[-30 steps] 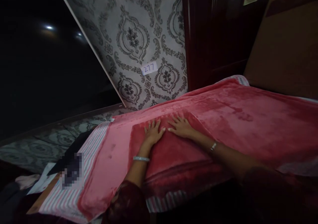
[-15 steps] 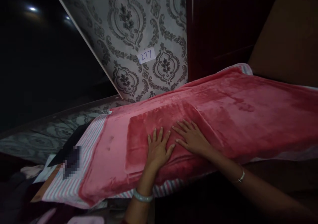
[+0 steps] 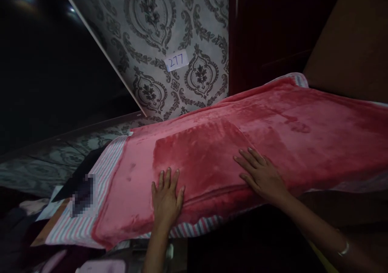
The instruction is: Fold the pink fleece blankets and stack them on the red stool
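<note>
A folded piece of red plush cloth (image 3: 206, 156) lies flat on a larger red plush blanket (image 3: 127, 200), its outline showing as a darker rectangle. My left hand (image 3: 166, 198) rests palm down at the piece's near left corner, fingers outstretched. Farther right, my right hand (image 3: 262, 174) lies flat with fingers spread, at the right edge of the same piece. Neither hand grips anything. Beneath the blanket, a striped sheet (image 3: 106, 180) shows along the left end and the near edge.
Patterned wallpaper (image 3: 148, 43) with a paper label reading 277 (image 3: 176, 60) rises behind. A dark screen-like panel (image 3: 54, 71) leans at the left. A dark, pixelated item (image 3: 83, 196) lies on the striped sheet. Dark red panelling (image 3: 266, 30) stands behind the blanket.
My hands have moved apart over the red cloth, the left one leftward and nearer me, the right one rightward. The folded piece looks smoother. The view has shifted slightly.
</note>
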The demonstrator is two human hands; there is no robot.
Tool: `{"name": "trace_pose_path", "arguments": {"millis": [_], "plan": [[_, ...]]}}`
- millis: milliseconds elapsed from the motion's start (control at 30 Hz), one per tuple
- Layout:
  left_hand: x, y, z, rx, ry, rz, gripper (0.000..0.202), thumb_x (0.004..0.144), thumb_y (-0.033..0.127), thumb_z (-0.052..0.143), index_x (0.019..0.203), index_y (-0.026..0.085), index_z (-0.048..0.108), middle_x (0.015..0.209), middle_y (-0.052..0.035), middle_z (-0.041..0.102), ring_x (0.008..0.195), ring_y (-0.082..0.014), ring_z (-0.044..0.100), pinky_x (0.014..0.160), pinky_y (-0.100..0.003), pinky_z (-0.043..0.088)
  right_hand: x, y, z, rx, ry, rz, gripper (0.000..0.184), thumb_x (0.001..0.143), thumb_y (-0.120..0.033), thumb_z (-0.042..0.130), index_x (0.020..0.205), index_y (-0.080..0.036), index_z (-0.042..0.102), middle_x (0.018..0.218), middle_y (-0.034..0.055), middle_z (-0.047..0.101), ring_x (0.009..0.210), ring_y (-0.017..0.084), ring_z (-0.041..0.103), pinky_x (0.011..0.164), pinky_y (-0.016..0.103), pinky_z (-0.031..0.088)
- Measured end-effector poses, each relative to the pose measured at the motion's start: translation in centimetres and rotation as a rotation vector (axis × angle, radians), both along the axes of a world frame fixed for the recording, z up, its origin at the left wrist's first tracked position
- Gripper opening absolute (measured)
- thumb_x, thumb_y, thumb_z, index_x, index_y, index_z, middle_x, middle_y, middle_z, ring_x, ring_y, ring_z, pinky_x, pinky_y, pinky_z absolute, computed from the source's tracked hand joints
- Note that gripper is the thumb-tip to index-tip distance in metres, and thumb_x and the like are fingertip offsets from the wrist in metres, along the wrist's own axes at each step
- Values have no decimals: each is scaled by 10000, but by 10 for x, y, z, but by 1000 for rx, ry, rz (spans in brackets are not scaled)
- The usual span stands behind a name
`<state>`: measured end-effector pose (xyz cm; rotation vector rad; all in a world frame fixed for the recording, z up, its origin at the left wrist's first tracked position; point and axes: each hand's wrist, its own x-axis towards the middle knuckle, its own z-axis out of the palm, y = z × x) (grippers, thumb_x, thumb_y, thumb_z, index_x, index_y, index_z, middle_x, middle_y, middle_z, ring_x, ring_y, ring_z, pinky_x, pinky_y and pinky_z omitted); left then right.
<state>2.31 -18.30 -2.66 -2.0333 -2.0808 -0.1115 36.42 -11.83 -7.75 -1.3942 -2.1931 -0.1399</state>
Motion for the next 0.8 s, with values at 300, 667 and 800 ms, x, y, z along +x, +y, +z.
{"name": "trace_pose_path", "arguments": {"millis": [300, 667, 800], "plan": [[-31, -19, -13, 106, -65, -218, 637, 911, 412, 558, 1509, 257, 403, 1583, -114, 347, 1469, -323, 291, 1153, -603, 298, 16, -9, -4, -14, 86, 147, 627, 944, -464, 515, 1528, -279, 381, 1580, 66, 355, 1479, 307, 231, 1143, 549, 334], [-65, -34, -20, 166, -158, -388, 793, 828, 27, 442, 1562, 269, 265, 1586, -95, 354, 1464, -268, 314, 1152, -494, 396, 37, 0, -7, -39, 93, 222, 938, 749, -46, 425, 1597, -306, 120, 1598, 55, 311, 1451, 227, 321, 1166, 497, 329], [-66, -34, -16, 190, -146, -322, 838, 737, -16, 470, 1521, 259, 358, 1549, -115, 400, 1424, -296, 385, 1134, -525, 417, 39, 3, -5, -36, 86, 186, 942, 736, -70, 451, 1595, -305, 145, 1582, 59, 337, 1413, 244, 386, 1117, 461, 405]]}}
